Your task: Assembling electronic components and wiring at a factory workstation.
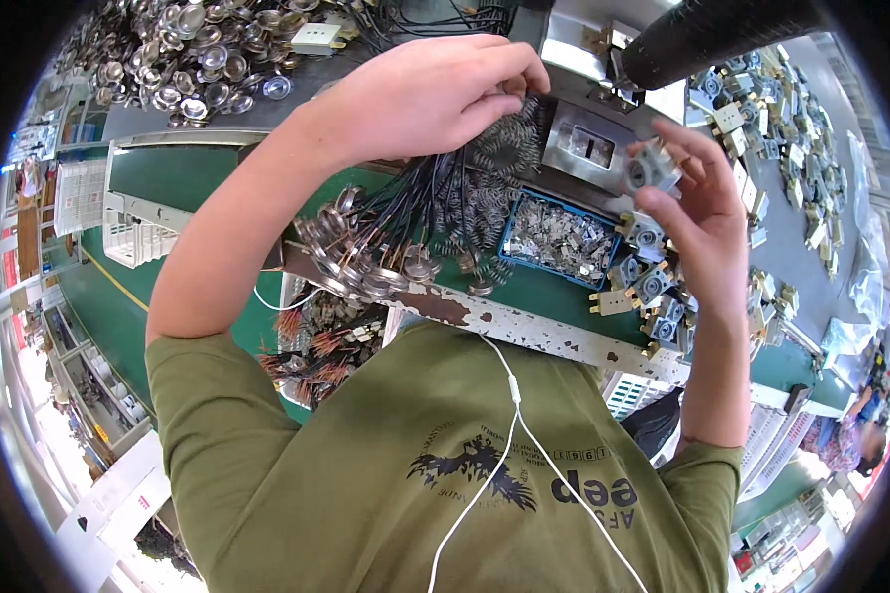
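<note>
My right hand (pixel 707 203) holds a small square switch-like block (pixel 653 170) with a round grey centre and brass tabs, pinched between thumb and fingers. It is slightly blurred, just right of a metal fixture (pixel 585 146) with a slotted plate. My left hand (pixel 435 94) reaches across from the left, fingers curled, with thumb and forefinger close together above a heap of coil springs (pixel 504 143). Whether anything small is between those fingertips I cannot make out. Below the fixture, a blue tray (pixel 562 237) contains many small metal clips.
Similar blocks (pixel 653 287) pile up below my right hand and spread along the bench (pixel 821 208) at right. Metal cups (pixel 193 59) are heaped at far left; black wires with cups (pixel 366 247) lie nearer. A dark cylinder (pixel 717 40) juts in above the fixture.
</note>
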### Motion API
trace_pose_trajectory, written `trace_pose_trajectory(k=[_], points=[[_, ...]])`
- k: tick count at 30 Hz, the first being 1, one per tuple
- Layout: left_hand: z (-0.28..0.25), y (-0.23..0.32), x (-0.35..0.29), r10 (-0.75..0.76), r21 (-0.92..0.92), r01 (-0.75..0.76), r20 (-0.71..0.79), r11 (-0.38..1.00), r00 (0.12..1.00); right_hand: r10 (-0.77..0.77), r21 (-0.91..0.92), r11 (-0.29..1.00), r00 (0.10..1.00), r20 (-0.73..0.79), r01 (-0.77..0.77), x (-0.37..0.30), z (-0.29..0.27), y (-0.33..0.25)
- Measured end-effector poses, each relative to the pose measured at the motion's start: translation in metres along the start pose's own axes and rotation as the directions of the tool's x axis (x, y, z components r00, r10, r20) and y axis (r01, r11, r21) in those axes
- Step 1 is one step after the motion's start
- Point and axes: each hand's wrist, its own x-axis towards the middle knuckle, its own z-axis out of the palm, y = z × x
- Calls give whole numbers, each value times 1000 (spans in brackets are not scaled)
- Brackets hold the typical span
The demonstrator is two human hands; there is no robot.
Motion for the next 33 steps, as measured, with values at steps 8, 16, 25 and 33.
trace_pose_trajectory(k=[8, 16, 25, 33], points=[[1, -10, -1, 76, 22, -75, -40, 997, 996, -194, -680, 717, 981, 18, 154, 17, 21, 19], [1, -10, -7, 49, 17, -48, -60, 999, 997, -393, -851, 445, 915, 93, 278, 22, 23, 30], [-24, 1, -15, 23, -147, -27, -35, 989, 999, -431, -896, 312, 888, 163, 316, 15, 25, 15], [-42, 8, -28, -83, -19, 97, 377, 995, 923, 100, -610, 787, 958, 269, 89, 4, 105, 15]])
